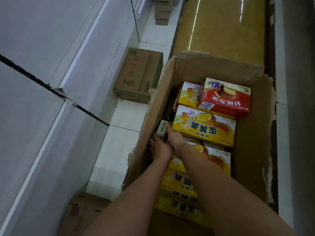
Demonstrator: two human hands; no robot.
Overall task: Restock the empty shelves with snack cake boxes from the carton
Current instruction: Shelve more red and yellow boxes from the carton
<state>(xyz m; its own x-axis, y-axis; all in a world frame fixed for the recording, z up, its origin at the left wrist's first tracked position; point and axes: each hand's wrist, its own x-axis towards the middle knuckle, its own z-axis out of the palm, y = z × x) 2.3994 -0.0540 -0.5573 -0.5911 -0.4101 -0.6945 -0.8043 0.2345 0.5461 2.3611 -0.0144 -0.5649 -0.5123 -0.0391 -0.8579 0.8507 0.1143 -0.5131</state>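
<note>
1. A single head-worn view looks steeply down from above, facing forward along the aisle floor (226, 31).
2. It sits close over the open carton (250, 133), which fills the centre and right.
3. Both forearms enter from the bottom edge.
4. White shelves (34, 82) run up the left side.

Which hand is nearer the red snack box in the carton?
Right. The right hand reaches in beside the yellow boxes, below the red snack box; the left hand sits farther off, at the carton's left wall.
</note>
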